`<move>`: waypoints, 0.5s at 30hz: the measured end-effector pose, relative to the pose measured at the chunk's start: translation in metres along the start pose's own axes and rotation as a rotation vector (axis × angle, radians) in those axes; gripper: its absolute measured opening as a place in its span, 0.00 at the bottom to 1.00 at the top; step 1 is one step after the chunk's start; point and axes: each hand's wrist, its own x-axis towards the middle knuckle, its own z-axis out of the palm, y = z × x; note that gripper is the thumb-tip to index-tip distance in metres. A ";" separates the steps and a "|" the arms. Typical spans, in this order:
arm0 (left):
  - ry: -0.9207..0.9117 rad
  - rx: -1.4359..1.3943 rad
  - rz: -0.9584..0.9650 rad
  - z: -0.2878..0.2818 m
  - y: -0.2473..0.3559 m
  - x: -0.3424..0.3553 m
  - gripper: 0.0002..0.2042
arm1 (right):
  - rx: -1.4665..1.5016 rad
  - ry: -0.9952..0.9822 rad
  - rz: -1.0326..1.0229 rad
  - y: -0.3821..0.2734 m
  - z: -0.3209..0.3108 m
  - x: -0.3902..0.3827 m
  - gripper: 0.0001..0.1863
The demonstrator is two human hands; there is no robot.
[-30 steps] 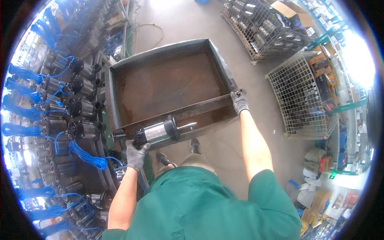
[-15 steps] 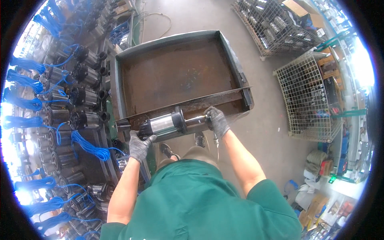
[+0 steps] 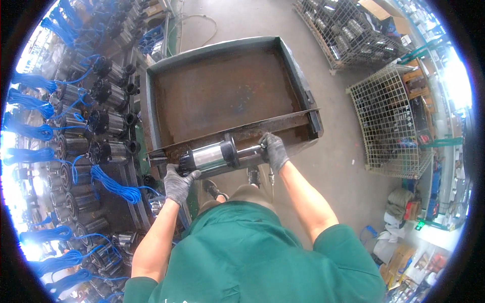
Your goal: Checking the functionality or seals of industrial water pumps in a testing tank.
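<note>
A silver motor (image 3: 208, 156) with black ends lies across the near part of a brown steel tray (image 3: 217, 91). A black flange and a thinner metal neck extend from its right end. My left hand (image 3: 178, 185), in a grey glove, grips the motor's black left end, with the thumb toward its near side. My right hand (image 3: 275, 153), also gloved, is closed at the far right tip of the neck. It holds a small hose-fed tool, mostly hidden by the fingers; a fitting and thin hose (image 3: 273, 178) hang below it.
Racks of similar motors (image 3: 110, 96) with coiled blue cables (image 3: 117, 188) line the left. Wire mesh cages (image 3: 386, 121) stand on the right, one holding metal parts. A raised strip (image 3: 242, 129) crosses the tray. A loose hose (image 3: 202, 16) lies on the floor beyond.
The motor has shifted slightly to the right, and my left hand has moved with it. My right hand stays at the neck's tip, and the hose below it shows less.
</note>
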 end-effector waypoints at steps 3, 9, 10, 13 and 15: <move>-0.006 -0.028 -0.003 -0.001 0.003 -0.001 0.39 | 0.060 0.011 0.093 0.001 0.000 0.000 0.17; -0.015 -0.030 0.004 -0.002 0.003 -0.003 0.38 | 0.029 0.030 0.081 0.000 0.002 0.002 0.14; -0.018 -0.042 0.010 -0.001 0.002 -0.003 0.38 | 0.067 0.000 0.064 0.000 0.002 0.001 0.14; -0.019 -0.058 0.018 0.001 -0.002 -0.002 0.38 | 0.112 -0.051 -0.015 0.003 -0.005 -0.004 0.09; -0.022 -0.083 0.025 0.004 -0.005 -0.002 0.39 | 0.096 -0.151 0.045 0.001 -0.024 -0.007 0.06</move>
